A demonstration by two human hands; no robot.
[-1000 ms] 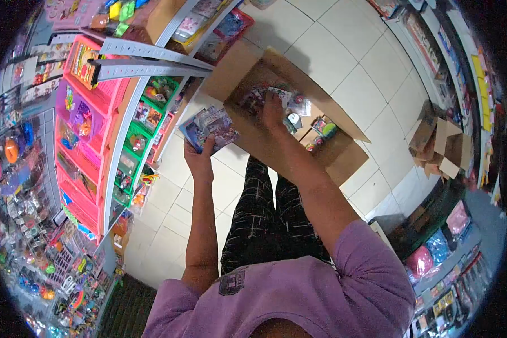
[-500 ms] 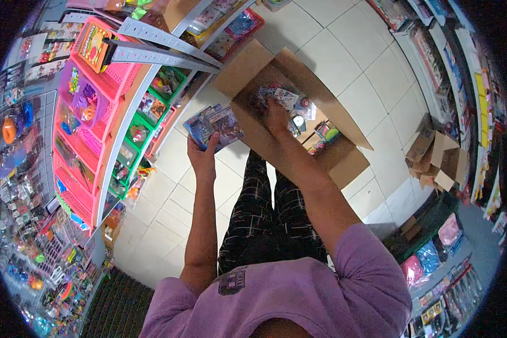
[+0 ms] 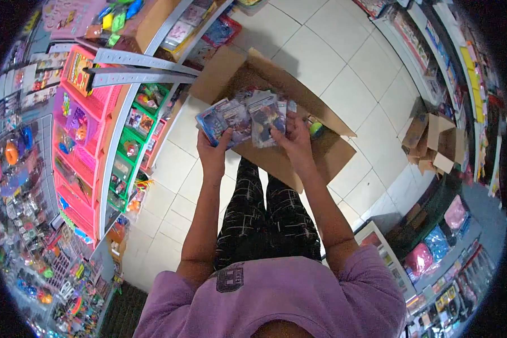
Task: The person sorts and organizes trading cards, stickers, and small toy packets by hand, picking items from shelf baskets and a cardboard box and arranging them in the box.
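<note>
My left hand (image 3: 213, 153) grips a fanned set of picture card packets (image 3: 222, 121), thumb on top, at the left edge of an open cardboard box (image 3: 327, 158). Held by my right hand (image 3: 294, 141) are more clear-wrapped picture packets (image 3: 266, 117), close beside the left set and above the box. A green round item (image 3: 316, 129) shows inside the box at the right. The packets cover much of the box's contents.
Pink baskets (image 3: 84, 191) and green baskets (image 3: 130, 147) fill a shelf at the left. A smaller opened carton (image 3: 436, 141) rests on the tiled floor (image 3: 343, 84) at the right, near more shelves. Packaged goods line the lower right.
My right hand has come up out of the box with packets in it and moved beside the left set. My left hand has shifted slightly right, still holding its packets.
</note>
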